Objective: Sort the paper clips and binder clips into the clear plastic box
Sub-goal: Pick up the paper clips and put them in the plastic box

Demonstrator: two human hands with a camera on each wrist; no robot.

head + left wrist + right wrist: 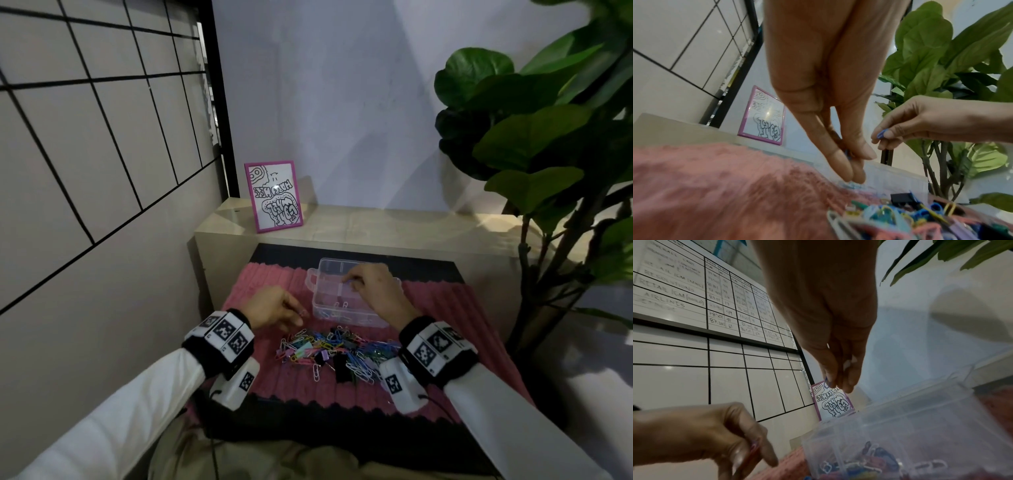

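A clear plastic box [318, 306] with compartments stands on a pink mat, and a few paper clips lie in its near compartments. In front of it is a pile of coloured paper clips and binder clips [337, 350]. My right hand [347, 279] hovers over the box [920, 418] and pinches a blue paper clip [826, 383] between thumb and fingers. My left hand [301, 317] reaches down at the pile's far left edge. It holds small clips [754, 447] between thumb and fingers, while its fingertips [854, 176] touch a light blue clip [852, 186] on the mat.
The pink ribbed mat [270, 284] lies on a dark tabletop. Behind it a beige ledge [376, 226] carries a pink-framed drawing [274, 197]. A gridded whiteboard [85, 137] covers the left wall. A large leafy plant [534, 144] stands at the right.
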